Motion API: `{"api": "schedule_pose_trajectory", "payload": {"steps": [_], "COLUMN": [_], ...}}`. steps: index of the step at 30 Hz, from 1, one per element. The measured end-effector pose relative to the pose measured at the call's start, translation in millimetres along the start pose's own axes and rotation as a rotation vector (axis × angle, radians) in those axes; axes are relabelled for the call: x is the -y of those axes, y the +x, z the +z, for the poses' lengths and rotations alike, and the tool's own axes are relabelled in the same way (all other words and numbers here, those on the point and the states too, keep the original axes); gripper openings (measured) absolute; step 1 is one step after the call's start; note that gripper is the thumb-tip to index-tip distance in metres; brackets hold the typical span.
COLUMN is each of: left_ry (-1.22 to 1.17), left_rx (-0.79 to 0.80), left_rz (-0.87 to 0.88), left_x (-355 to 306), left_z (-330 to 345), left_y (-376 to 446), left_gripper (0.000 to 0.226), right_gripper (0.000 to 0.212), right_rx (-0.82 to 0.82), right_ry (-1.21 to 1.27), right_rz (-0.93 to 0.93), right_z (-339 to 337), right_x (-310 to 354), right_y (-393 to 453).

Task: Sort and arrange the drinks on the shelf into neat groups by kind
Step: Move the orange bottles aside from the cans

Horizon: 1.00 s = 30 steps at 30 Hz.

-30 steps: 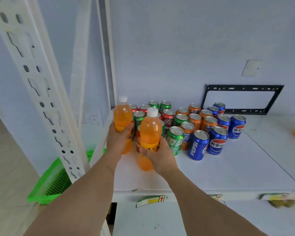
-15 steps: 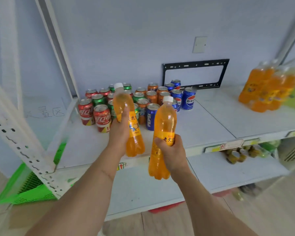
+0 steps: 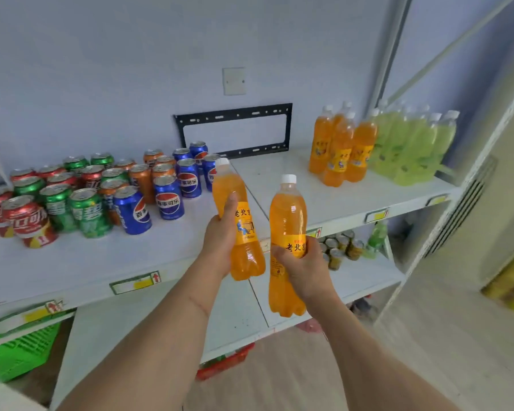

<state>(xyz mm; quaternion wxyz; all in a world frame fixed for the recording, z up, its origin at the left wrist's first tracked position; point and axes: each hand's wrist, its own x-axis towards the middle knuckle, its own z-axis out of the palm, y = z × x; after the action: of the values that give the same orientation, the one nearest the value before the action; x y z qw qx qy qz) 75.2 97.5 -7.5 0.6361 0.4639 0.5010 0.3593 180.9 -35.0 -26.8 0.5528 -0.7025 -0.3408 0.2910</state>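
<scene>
Fingers [image 3: 231,203] of left hand [image 3: 220,241] and right hand [image 3: 304,268] wrap smooth orange bottles [image 3: 288,221], caps up, slightly tilted.

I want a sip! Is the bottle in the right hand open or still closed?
Closed. The bottle in the right hand has its white cap on top, and orange drink fills it nearly to the neck.

Shelf layout, cans and bottles

Cans [image 3: 101,191] cluster on the shelf [image 3: 131,256] at nine o'clock; standing bottles [image 3: 377,146] at two o'clock; probably jars [image 3: 339,247] on the lower shelf [image 3: 365,277].
</scene>
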Motion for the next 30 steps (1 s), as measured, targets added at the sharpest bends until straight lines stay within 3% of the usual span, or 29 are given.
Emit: {"api": "schedule_pose_trajectory", "payload": {"steps": [7, 10, 15, 18, 22, 30], "left_ry": [0.055, 0.062, 0.051, 0.045, 0.028, 0.068], "left_rx": [0.095, 0.113, 0.167, 0.162, 0.116, -0.023], "left_rz": [0.014, 0.07, 0.11, 0.158, 0.229, 0.335], "left_x": [1.2, 0.8, -3.6, -7.2, -2.6, 2.8], "left_z": [123.7, 175.2, 253.6, 292.4, 335.6, 396.1], "left_y": [43.3, 70.8, 112.3, 126.9, 146.2, 155.4], "left_gripper": [0.076, 0.064, 0.083, 0.079, 0.047, 0.043], "right_gripper": [0.049, 0.05, 0.054, 0.054, 0.053, 0.048], "right_rx": [-0.079, -0.1, -0.142, -0.146, -0.103, 0.081], "right_ry": [0.006, -0.004, -0.02, -0.035, -0.027, -0.026], "right_rz": [0.016, 0.013, 0.012, 0.012, -0.006, -0.033], "right_z": [-89.2, -124.5, -183.9, -214.2, -253.0, -323.2], "right_x": [-18.5, -21.5, -26.3, -32.7, -45.2, -65.9], "right_y": [77.0, 116.8, 176.1, 206.4, 245.1, 302.1]}}
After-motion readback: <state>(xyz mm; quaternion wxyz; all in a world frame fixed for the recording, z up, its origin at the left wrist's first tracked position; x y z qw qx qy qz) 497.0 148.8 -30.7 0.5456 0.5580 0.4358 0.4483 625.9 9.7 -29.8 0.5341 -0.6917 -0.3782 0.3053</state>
